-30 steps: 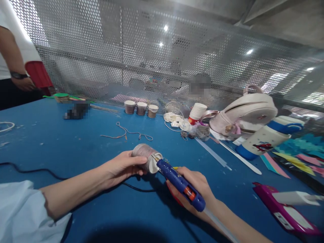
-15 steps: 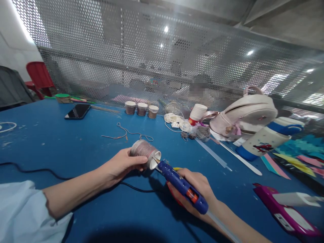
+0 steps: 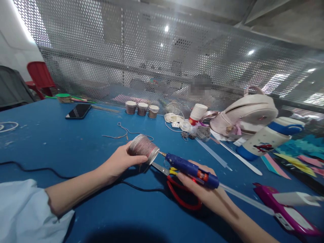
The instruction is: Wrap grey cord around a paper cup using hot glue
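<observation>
A paper cup wound with grey-brown cord (image 3: 143,147) lies tilted in my left hand (image 3: 126,159), its rim turned to the right. My right hand (image 3: 199,184) is wrapped round a blue hot glue gun (image 3: 191,169) with a yellow trigger. The gun's metal nozzle is at the cup's rim; whether it touches I cannot tell. A clear glue stick (image 3: 246,198) sticks out of the gun's back end. Red-handled scissors (image 3: 174,194) lie on the table under the gun, partly hidden by my right hand. A loose piece of grey cord (image 3: 123,130) lies beyond the cup.
Several things stand on the blue table (image 3: 106,216): three cord-wrapped cups (image 3: 142,109), a phone (image 3: 78,111), stacked paper cups (image 3: 198,113), a pale backpack (image 3: 249,109) and a bottle (image 3: 264,141). A magenta glue gun (image 3: 286,212) lies at right. A black cable (image 3: 37,170) crosses the left.
The glue gun has drawn back from inside the cup's mouth to its rim and swung flatter, its rear moving right. The cup has turned slightly, and more of the scissors shows.
</observation>
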### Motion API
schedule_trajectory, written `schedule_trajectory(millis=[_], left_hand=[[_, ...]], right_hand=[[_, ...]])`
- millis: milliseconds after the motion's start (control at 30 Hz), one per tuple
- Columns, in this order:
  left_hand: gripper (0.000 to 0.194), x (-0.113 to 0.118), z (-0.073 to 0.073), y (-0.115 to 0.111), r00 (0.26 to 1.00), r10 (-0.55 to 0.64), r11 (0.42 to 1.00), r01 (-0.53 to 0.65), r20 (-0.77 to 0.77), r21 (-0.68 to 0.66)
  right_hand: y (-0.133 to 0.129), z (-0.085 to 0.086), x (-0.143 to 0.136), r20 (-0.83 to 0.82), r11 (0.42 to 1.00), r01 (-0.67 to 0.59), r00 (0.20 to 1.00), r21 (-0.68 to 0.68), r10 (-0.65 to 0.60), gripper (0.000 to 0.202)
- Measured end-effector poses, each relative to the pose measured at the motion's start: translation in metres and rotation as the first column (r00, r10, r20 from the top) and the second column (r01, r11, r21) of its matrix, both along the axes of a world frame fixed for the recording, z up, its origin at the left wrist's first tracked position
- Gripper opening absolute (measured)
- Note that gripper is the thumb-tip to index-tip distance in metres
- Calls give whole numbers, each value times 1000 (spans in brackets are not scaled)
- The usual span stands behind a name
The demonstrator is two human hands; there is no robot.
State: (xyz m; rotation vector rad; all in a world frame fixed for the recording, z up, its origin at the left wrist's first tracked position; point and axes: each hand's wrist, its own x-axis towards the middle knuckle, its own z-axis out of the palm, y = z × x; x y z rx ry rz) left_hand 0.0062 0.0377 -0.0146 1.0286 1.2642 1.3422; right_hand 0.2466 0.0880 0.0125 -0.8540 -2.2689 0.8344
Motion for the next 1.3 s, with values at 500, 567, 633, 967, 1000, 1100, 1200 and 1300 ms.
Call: schedule_trajectory(millis=[500, 567, 633, 967, 1000, 1100, 1200, 1300], left_hand=[[65, -7, -1, 2, 958, 16, 996, 11, -286, 92], [67, -8, -1, 2, 948, 26, 994, 10, -316, 110], [67, -8, -1, 1, 939, 41, 990, 9, -341, 143], [48, -9, -3, 0, 863, 126, 967, 2, -489, 253], [47, -9, -3, 0, 862, 129, 966, 2, -490, 258], [47, -9, -1, -1, 865, 125, 969, -1, -486, 248], [50, -9, 0, -1, 868, 112, 974, 1, -483, 227], [58, -10, -2, 1, 898, 82, 980, 6, -433, 200]], right_hand=[[-1, 6, 0, 51, 961, -54, 996, -273, 70, 25], [-2, 7, -1, 65, 960, -48, 995, -274, 69, 24], [-3, 8, -1, 86, 966, -32, 995, -258, 57, 24], [-10, 6, -2, 124, 1000, -28, 992, 5, 27, 23], [-10, 6, -2, 124, 999, -22, 992, 32, 18, 22], [-9, 4, -2, 109, 997, 1, 994, 78, -9, 24], [-9, 2, -3, 86, 994, -27, 996, 106, 18, 23], [-7, -1, -2, 67, 989, -27, 998, 142, 18, 22]])
